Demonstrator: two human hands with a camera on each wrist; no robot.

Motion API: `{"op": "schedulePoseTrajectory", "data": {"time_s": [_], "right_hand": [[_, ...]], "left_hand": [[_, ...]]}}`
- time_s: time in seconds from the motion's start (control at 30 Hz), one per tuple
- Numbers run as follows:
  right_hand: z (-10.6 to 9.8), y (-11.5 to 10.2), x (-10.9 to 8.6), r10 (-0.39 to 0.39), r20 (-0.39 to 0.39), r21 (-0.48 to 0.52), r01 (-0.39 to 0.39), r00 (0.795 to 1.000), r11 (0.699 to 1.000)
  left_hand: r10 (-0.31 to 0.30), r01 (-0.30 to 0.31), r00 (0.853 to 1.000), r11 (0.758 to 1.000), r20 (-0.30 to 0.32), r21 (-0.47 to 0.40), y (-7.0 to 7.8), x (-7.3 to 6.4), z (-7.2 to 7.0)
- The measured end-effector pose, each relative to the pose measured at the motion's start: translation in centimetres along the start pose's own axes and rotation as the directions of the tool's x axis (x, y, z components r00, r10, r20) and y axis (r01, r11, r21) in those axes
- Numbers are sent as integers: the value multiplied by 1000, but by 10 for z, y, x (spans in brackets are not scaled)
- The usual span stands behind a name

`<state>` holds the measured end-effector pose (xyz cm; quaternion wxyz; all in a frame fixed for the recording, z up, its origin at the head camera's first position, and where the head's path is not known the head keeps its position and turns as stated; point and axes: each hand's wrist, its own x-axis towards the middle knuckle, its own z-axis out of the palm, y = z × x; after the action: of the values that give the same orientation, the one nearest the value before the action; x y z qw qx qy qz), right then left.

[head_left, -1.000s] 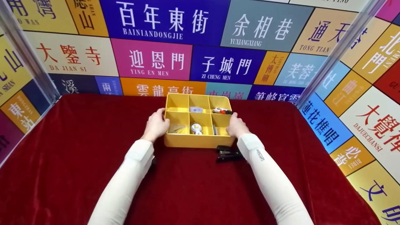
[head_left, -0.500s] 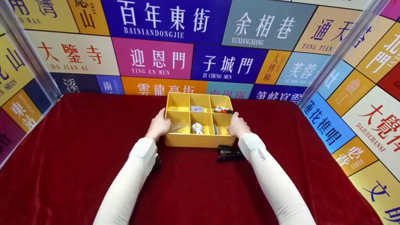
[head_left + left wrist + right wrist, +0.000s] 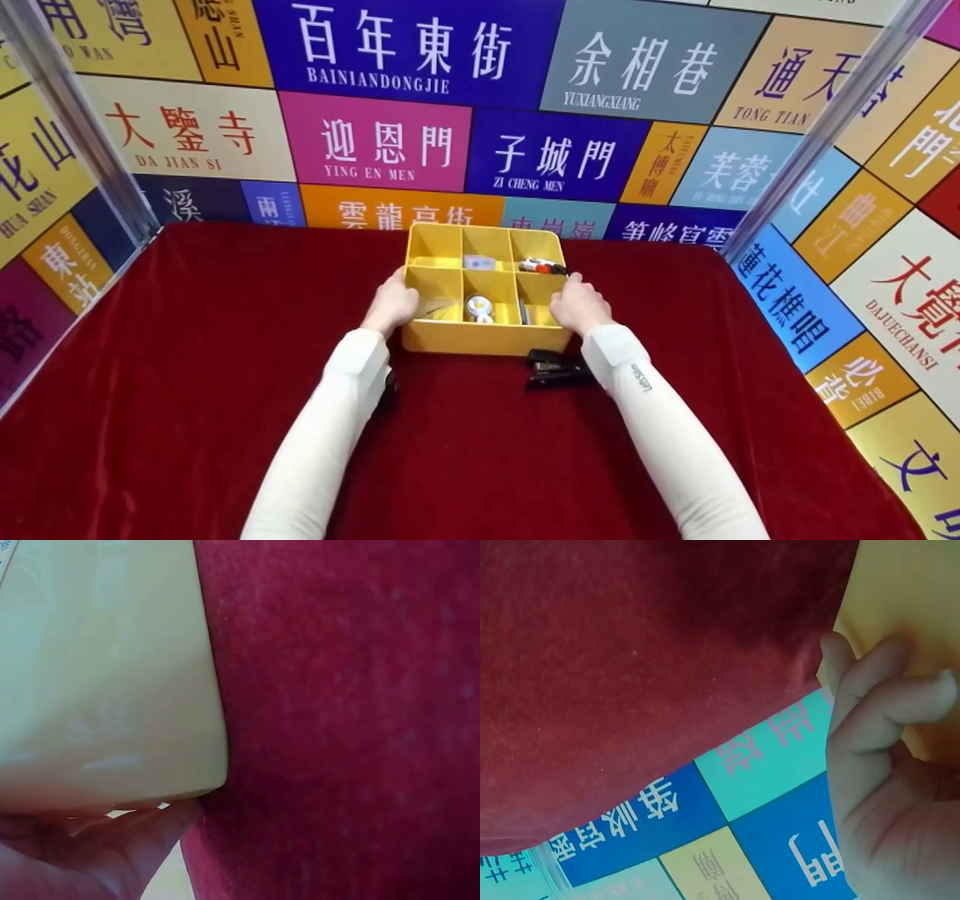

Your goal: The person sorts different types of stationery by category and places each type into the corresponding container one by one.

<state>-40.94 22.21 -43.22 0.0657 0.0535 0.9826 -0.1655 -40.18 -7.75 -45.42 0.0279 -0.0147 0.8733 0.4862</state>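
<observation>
A yellow six-compartment organizer box (image 3: 480, 337) stands on the red cloth in the head view. My left hand (image 3: 394, 303) grips its left side, and the left wrist view shows that hand's fingers (image 3: 154, 836) against the box wall (image 3: 112, 690). At the opposite side my right hand (image 3: 583, 303) holds the box, fingers (image 3: 874, 690) bent against the wall in the right wrist view. Several markers (image 3: 541, 265) lie in the back right compartment. A pale small block (image 3: 478, 262) sits back middle, and a round white item (image 3: 479, 307) front middle.
A black stapler (image 3: 559, 373) lies in front of the box, partly behind the right wrist. Red velvet cloth (image 3: 465, 450) covers the table. Behind it rises a wall of coloured sign panels (image 3: 375, 139), with clear upright posts (image 3: 825, 135) at the corners.
The whole head view has drifted slightly, so box, hands and wall all appear a little further right. Both hands keep their hold on the box, which stays beside the stapler.
</observation>
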Motion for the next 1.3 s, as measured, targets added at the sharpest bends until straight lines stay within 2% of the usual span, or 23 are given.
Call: {"op": "schedulePoseTrajectory", "data": {"time_s": [0.3,0.47,0.6,0.67,0.77,0.87,0.93,1.03,1.13,1.2,1.3], "right_hand": [[-17,-4,-14,-78,-129,-189,53,989,981],[-29,-7,-28,-135,-122,-288,95,983,953],[-34,-10,-39,-149,-93,-349,108,985,931],[-35,-11,-46,-150,-55,-378,118,987,918],[-39,-12,-54,-153,41,-414,156,987,897],[-45,-9,-61,-167,153,-418,217,974,882],[-49,-5,-63,-185,241,-392,270,953,879],[-47,2,-62,-222,369,-334,352,902,874],[-39,9,-58,-253,445,-283,403,859,871],[-34,12,-56,-258,463,-273,413,848,869],[-29,13,-56,-266,462,-271,421,846,866]], "left_hand": [[5,-4,1000,998,-7,66,0,2,1],[0,-1,1000,998,6,61,-1,2,1],[0,-1,1000,999,8,53,0,1,1],[1,-2,1000,998,6,62,0,1,1],[-3,3,1000,998,1,67,1,1,1],[-11,10,1000,998,3,62,1,2,1],[-13,13,1000,998,3,59,0,2,0],[-13,13,1000,998,4,57,0,2,0],[-11,11,1000,999,5,52,-1,2,0],[-11,11,1000,999,6,45,-1,1,0],[-13,12,1000,999,7,43,0,2,0]]}}
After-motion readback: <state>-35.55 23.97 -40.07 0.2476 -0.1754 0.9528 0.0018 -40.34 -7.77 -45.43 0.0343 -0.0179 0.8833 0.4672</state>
